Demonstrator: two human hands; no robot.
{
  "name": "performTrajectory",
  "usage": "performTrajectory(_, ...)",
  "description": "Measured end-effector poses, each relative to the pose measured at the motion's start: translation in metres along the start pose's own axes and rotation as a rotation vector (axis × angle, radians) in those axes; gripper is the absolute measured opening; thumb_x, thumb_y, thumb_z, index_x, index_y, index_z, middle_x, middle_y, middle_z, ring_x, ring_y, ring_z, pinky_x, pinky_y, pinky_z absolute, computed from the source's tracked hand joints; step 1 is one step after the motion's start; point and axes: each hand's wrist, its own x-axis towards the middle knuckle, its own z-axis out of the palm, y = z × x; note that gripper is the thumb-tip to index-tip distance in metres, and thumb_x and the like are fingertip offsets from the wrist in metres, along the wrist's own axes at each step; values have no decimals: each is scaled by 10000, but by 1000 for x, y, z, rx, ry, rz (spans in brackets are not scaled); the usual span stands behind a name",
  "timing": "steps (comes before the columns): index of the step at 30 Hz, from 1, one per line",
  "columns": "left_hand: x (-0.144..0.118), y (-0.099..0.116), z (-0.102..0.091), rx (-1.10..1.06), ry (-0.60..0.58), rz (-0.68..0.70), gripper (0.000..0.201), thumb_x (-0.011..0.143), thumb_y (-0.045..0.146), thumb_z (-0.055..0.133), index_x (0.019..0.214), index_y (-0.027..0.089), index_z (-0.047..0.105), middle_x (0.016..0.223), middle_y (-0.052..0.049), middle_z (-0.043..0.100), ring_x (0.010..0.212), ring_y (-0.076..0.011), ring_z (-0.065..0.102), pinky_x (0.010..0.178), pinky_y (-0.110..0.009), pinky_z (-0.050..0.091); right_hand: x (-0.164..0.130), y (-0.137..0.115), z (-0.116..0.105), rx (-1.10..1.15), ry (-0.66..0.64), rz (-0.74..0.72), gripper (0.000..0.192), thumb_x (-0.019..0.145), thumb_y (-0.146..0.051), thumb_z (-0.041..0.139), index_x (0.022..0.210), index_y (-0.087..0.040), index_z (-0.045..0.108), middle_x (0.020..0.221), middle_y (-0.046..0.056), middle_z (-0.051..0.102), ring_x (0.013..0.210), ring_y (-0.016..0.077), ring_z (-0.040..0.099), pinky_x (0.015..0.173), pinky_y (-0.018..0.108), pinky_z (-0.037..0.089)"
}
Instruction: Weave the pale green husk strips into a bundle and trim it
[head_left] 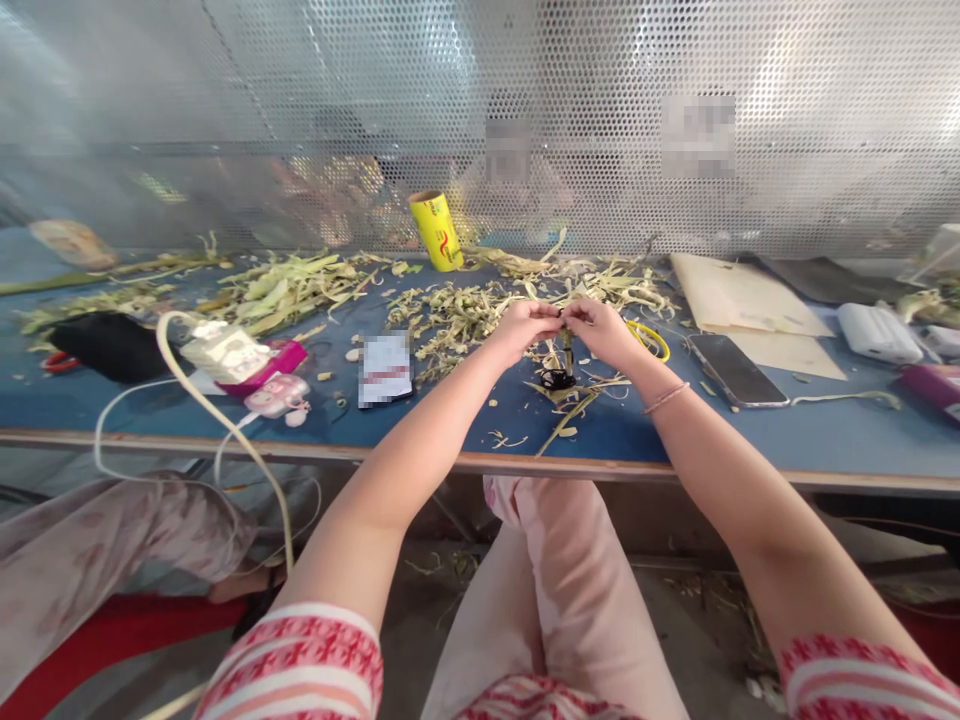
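Leaf strip (564, 318), pale green and dried-looking, sits pinched between both hands above the middle of the worktop (465, 420), a little back from the near edge. Left hand (523, 328) and right hand (600, 330) meet fingertip to fingertip, each grip closed on the strip; the exact finger placement is too small to make out. A thin stalk piece hangs down from the pinch toward a small black ring-like object (556, 379) lying on the worktop directly below. Judgement on handling: the strip looks very light, thin and fibrous, flexible along its length but likely to split or tear along the grain if pulled sideways; dry surface, so not slippery. Best held close to the working point with fingertip pinches, as here, with the two holds near each other so the span between does not flop. A heap of leaf scraps (465, 310) spreads across the far half of the worktop, behind the hands. A yellow roll (436, 230) stands at the far edge. A phone (736, 370) lies to the right of the right hand, a yellow band (651, 338) just beside that wrist. Toward the left edge: a white charger (225, 350) with its cable trailing over the near edge.
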Motion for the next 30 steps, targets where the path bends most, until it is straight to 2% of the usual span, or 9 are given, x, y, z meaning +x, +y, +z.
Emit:
performTrajectory(8,2,-1,-1,23,-8,20,185,672,-19,663,777,107,579,652,30,610,630,-65,604,792,-302,513,1,5,0,62,27,-2,114,740,-271,523,814,-195,565,729,12,609,694,151,552,688,314,468)
performTrajectory(12,3,-4,-1,78,-5,65,173,676,15,684,783,106,584,654,29,606,626,-65,585,808,-324,509,0,2,-2,-11,33,-1,111,730,-262,561,811,-193,592,739,18,633,691,155,571,713,334,482)
performTrajectory(19,12,-12,-3,205,14,110,176,676,6,648,808,114,603,673,0,622,627,-85,583,732,-298,516,-1,7,-1,-154,71,1,154,750,-317,589,784,-189,667,748,40,659,692,172,591,720,347,488)
performTrajectory(24,13,-12,-3,356,34,175,167,670,20,640,801,121,616,726,-28,650,691,-110,600,750,-298,510,0,14,-1,-173,65,-33,170,758,-325,571,772,-202,688,732,35,669,683,180,604,686,338,492)
performTrajectory(30,11,-13,-2,555,87,309,130,690,63,634,798,135,629,764,-47,673,743,-134,622,778,-295,492,-2,8,-2,-231,119,-86,126,741,-279,571,739,-210,677,773,51,684,692,185,607,671,334,500)
